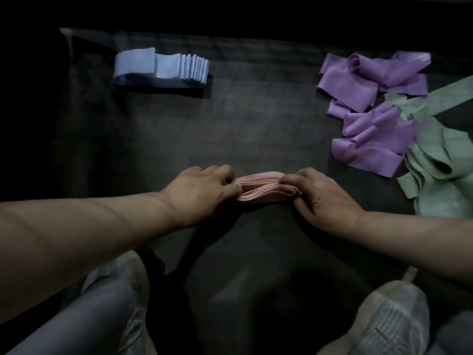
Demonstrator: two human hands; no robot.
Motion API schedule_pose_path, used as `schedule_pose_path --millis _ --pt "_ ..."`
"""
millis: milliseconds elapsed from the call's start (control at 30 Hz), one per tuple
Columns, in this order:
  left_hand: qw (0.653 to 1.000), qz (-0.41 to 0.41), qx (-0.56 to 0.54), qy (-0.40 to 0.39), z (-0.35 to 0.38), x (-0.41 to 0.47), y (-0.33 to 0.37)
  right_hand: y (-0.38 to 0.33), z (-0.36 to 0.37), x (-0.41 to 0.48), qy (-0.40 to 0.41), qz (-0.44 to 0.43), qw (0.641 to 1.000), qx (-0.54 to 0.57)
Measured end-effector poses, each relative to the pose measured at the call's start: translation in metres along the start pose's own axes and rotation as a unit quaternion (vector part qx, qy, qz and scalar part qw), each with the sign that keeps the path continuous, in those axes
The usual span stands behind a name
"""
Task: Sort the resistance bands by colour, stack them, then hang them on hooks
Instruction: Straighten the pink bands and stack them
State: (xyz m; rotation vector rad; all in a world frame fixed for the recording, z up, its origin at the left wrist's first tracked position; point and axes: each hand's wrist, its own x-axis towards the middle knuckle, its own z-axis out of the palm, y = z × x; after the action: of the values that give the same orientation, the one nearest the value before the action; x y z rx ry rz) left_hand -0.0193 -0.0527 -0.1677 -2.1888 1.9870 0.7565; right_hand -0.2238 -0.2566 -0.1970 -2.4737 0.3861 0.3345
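Pinching each end, left hand point(202, 192) and right hand point(321, 198) grip the flat, layered pink bands point(263, 187)

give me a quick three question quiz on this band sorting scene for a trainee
1. True or false: the blue bands lie in a neat stack at the far left.
2. How many hands grip the pink bands? A none, B one, C two.
3. Which two colours lie in loose, overlapping piles on the right?
Key: 1 true. 2 C: the left hand and right hand each grip an end. 3 the purple bands and green bands.
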Motion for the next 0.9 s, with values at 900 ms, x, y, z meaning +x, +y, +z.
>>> schedule_pose_path --millis 900 --pt "0.999 0.013 0.037 0.036 0.013 0.001 0.0 -0.007 -0.001 0.005 0.028 0.053 0.995 0.078"
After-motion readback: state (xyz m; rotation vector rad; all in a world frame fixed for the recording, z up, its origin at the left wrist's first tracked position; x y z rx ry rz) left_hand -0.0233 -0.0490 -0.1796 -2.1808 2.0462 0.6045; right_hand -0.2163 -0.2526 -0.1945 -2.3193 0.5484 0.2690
